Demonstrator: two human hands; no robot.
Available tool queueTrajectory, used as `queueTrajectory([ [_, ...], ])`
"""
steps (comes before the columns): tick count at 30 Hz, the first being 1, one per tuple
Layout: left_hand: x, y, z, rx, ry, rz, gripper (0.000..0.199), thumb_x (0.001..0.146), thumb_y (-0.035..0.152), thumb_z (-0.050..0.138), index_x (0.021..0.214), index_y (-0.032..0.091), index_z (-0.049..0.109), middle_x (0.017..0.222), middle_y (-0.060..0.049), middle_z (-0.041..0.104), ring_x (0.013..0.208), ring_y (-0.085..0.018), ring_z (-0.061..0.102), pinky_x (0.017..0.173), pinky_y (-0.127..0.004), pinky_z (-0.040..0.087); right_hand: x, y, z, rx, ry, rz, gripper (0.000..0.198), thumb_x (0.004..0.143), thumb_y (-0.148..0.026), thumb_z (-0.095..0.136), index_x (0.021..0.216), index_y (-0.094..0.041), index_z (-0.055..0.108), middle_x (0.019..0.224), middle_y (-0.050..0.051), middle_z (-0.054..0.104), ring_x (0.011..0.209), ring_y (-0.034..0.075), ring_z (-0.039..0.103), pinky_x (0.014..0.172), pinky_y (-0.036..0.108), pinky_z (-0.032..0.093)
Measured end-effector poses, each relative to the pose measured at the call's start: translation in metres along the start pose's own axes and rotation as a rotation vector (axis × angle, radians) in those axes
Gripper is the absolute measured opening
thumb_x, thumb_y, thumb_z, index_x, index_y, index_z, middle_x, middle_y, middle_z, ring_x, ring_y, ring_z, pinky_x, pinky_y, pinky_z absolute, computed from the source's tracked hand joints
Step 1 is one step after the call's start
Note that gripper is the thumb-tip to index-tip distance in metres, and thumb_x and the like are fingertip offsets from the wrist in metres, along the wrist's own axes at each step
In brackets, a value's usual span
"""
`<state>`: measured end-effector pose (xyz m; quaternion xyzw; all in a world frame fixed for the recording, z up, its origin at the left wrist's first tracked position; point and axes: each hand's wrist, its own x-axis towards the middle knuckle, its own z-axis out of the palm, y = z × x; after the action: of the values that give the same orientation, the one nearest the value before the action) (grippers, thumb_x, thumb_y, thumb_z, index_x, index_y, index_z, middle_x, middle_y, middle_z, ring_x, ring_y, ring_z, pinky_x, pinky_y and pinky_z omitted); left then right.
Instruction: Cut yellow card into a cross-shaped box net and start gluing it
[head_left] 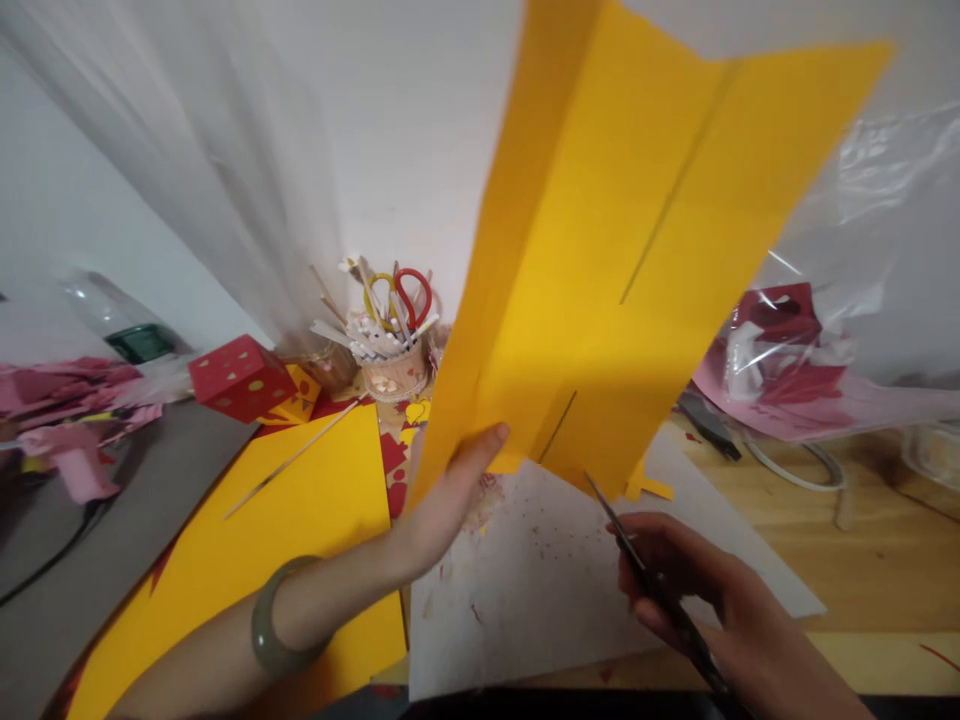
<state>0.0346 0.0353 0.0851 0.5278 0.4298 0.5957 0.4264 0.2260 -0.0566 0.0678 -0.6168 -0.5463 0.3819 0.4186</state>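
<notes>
My left hand [450, 495] grips the lower left edge of a large yellow card sheet [585, 300], its thumb on the front face. The card stands raised and tilted, with a fold along its left side. Two straight dark lines run slantwise on it; whether they are drawn or cut I cannot tell. My right hand [690, 580] is closed around a slim dark pointed tool [686, 630] of a kind I cannot make out. Its tip is at the card's lower edge; whether they touch is unclear. A green bangle [274, 620] circles my left wrist.
White paper [525, 620] with scraps lies below; another yellow sheet [322, 540] bears a thin stick [292, 460]. Behind stand a cup of sticks and scissors [394, 370] and a red dotted box [240, 380]. A pink glue gun [71, 460] is left, a dark-handled tool [712, 430] right.
</notes>
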Motion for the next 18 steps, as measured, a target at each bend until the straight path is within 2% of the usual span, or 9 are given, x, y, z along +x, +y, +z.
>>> queueTrajectory([
  [2, 0.014, -0.004, -0.001, -0.083, 0.027, -0.014, 0.006, 0.071, 0.024, 0.07, 0.067, 0.021, 0.069, 0.071, -0.002, 0.071, 0.075, -0.019, 0.067, 0.075, -0.033, 0.053, -0.003, 0.012, -0.011, -0.006, 0.026, 0.004, 0.025, 0.067, -0.032, 0.066, 0.09, -0.023, 0.061, 0.064, -0.001, 0.064, 0.06, 0.017, 0.06, 0.059, 0.028, 0.044],
  [5, 0.025, -0.005, -0.001, -0.216, 0.107, -0.031, 0.012, 0.066, 0.022, 0.074, 0.067, 0.018, 0.063, 0.068, 0.001, 0.067, 0.062, -0.013, 0.063, 0.061, -0.026, 0.051, -0.006, 0.02, -0.019, 0.071, 0.074, 0.041, 0.031, 0.066, -0.037, 0.068, 0.093, -0.024, 0.061, 0.064, -0.001, 0.063, 0.057, 0.016, 0.058, 0.058, 0.027, 0.045],
  [9, 0.026, -0.003, 0.002, -0.347, 0.076, -0.027, 0.017, 0.071, 0.026, 0.07, 0.083, 0.017, 0.063, 0.079, -0.002, 0.069, 0.07, -0.015, 0.065, 0.068, -0.028, 0.052, -0.006, 0.015, -0.007, 0.065, 0.024, 0.065, 0.027, 0.066, -0.038, 0.065, 0.087, -0.022, 0.062, 0.062, 0.0, 0.062, 0.057, 0.017, 0.057, 0.056, 0.027, 0.044],
  [11, 0.025, -0.004, 0.001, -0.302, 0.078, -0.025, 0.019, 0.076, 0.03, 0.064, 0.09, 0.016, 0.063, 0.084, -0.004, 0.069, 0.076, -0.017, 0.065, 0.072, -0.031, 0.051, -0.005, 0.011, 0.003, 0.043, -0.011, 0.074, 0.025, 0.066, -0.039, 0.064, 0.085, -0.022, 0.061, 0.062, 0.0, 0.061, 0.058, 0.017, 0.057, 0.056, 0.027, 0.043],
  [14, 0.028, -0.008, -0.003, -0.146, 0.179, 0.06, 0.016, 0.08, 0.031, 0.059, 0.088, 0.017, 0.061, 0.086, -0.003, 0.065, 0.08, -0.015, 0.061, 0.077, -0.029, 0.048, -0.004, 0.007, 0.016, 0.019, -0.077, 0.079, 0.024, 0.066, -0.037, 0.064, 0.084, -0.021, 0.061, 0.061, -0.001, 0.06, 0.058, 0.017, 0.055, 0.056, 0.027, 0.041],
  [18, 0.031, -0.011, -0.005, -0.025, 0.271, 0.165, 0.013, 0.083, 0.03, 0.055, 0.079, 0.018, 0.054, 0.077, 0.001, 0.057, 0.073, -0.011, 0.053, 0.075, -0.026, 0.044, -0.007, 0.005, 0.028, 0.045, -0.132, 0.092, 0.024, 0.064, -0.034, 0.064, 0.084, -0.021, 0.061, 0.059, -0.002, 0.059, 0.056, 0.016, 0.054, 0.055, 0.026, 0.04],
])
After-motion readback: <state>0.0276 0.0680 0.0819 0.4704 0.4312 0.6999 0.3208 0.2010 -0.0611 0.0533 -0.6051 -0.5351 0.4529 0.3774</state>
